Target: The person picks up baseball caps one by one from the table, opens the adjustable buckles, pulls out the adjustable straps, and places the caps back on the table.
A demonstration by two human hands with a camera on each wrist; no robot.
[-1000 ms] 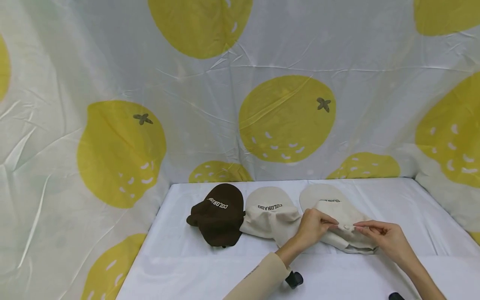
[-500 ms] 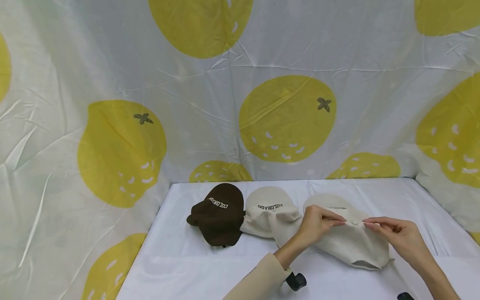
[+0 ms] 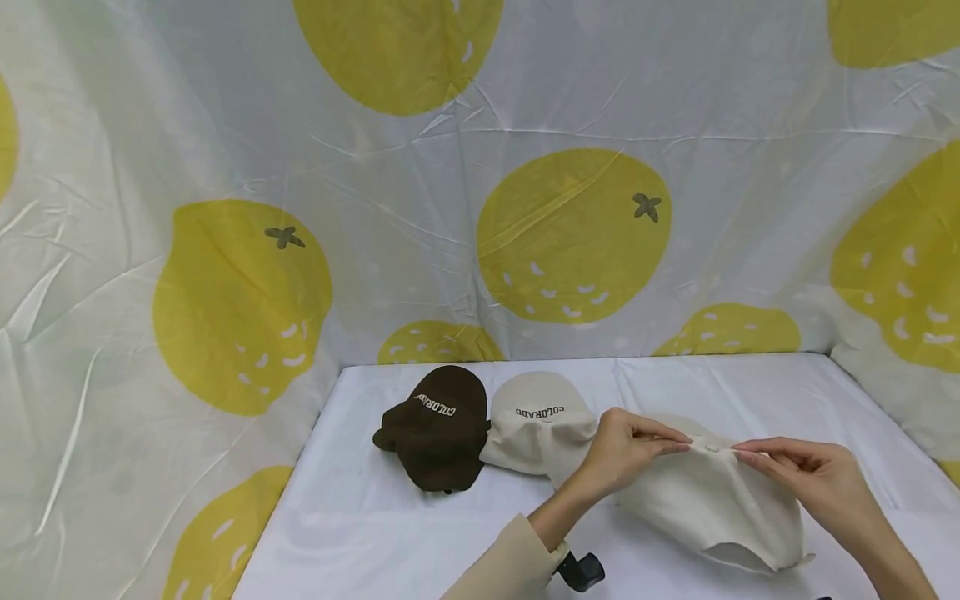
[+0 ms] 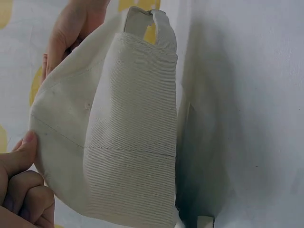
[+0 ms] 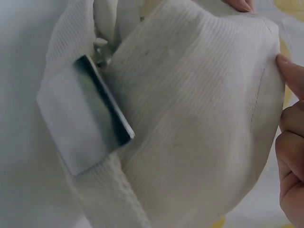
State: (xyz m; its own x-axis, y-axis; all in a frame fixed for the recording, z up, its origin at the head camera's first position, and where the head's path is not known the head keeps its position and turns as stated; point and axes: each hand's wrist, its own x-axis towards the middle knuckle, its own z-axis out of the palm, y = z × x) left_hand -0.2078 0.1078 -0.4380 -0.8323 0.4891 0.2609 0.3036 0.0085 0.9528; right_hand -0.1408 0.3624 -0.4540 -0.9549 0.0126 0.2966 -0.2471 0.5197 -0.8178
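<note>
Both hands hold a cream baseball cap point(image 3: 708, 496) by the top of its crown, one on each side of the crown button. My left hand point(image 3: 626, 450) pinches the fabric between thumb and fingertips. On the other side my right hand point(image 3: 813, 475) pinches it the same way. The cap hangs with its back opening low and toward me; its brim is mostly hidden behind the crown. In the right wrist view a metal buckle point(image 5: 85, 116) shows on the back strap. The left wrist view shows the crown's side and the strap opening at the top.
A second cream cap point(image 3: 540, 417) lettered COLORADO lies left of the held one, partly behind the left hand. Beside it lies a dark brown cap point(image 3: 442, 433). All are over a white-covered table point(image 3: 360, 533), with a lemon-print cloth point(image 3: 405, 250) behind.
The cream cap has been drawn up and toward me by both hands, its crown stretching out and its back opening swinging lower right. Its lettering is now out of sight. The other caps stay put.
</note>
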